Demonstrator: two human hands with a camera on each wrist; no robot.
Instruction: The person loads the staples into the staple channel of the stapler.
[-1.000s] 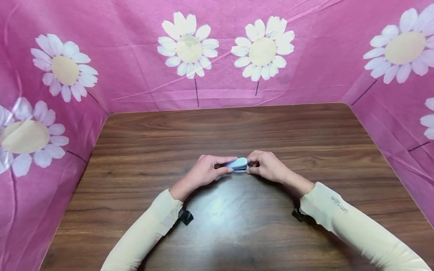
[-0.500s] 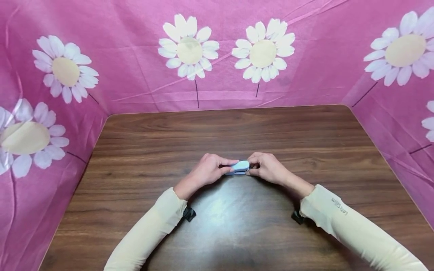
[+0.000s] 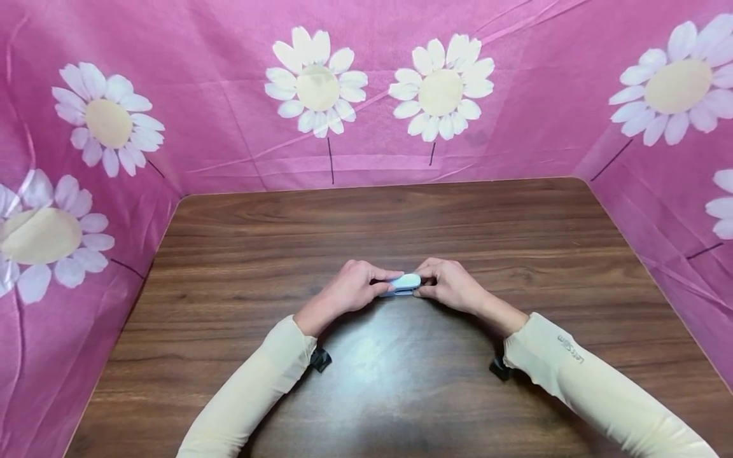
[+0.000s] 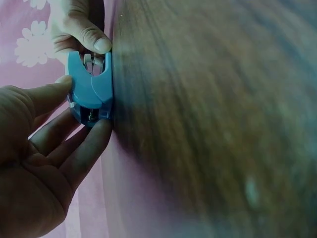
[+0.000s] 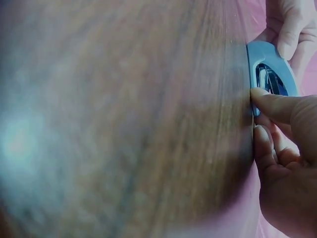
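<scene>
A small light-blue stapler (image 3: 408,282) lies between both hands on the wooden table, its length running left to right in the head view. My left hand (image 3: 354,287) grips its left end between thumb and fingers; in the left wrist view, metal parts show inside the blue shell. At the other end, my right hand (image 3: 453,284) pinches the stapler low down, with the thumb on the near side. The right wrist view shows the right thumb (image 5: 277,106) against the lower edge of the stapler (image 5: 272,62). The right fingertips are partly hidden behind it.
The brown wood-grain table (image 3: 275,235) spreads around the hands. A pink cloth (image 3: 217,95) with large white daisies hangs behind it and along both sides. Pale sleeves cover the forearms, and a black wrist mount (image 3: 321,360) sits under the left cuff.
The stapler has shifted slightly nearer in the head view, and the gap between its top and base looks narrower. My left hand has moved a little to the right; the right hand is nearly still.
</scene>
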